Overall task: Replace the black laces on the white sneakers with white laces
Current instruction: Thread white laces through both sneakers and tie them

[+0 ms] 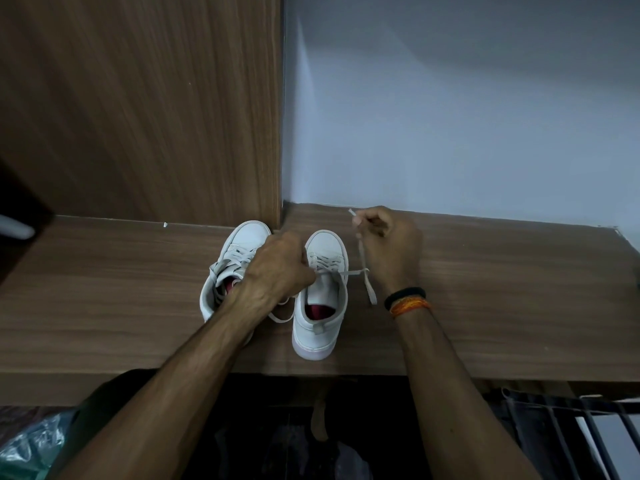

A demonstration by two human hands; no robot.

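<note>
Two white sneakers stand side by side on a wooden shelf, toes pointing away from me. The left sneaker (242, 242) is partly covered by my left forearm and carries white laces. The right sneaker (323, 306) has a white lace (363, 268) threaded through its eyelets. My left hand (277, 268) is closed on the lace at the right sneaker's tongue, with a loop hanging below it. My right hand (388, 244), to the right of the shoe, pinches the other lace end and holds it up and outward. No black lace is in view.
The wooden shelf (485, 306) runs left to right, backed by a wood panel (138, 116) on the left and a pale wall (450, 116) on the right. Dark clutter and a metal rack (571, 427) lie below the shelf's front edge.
</note>
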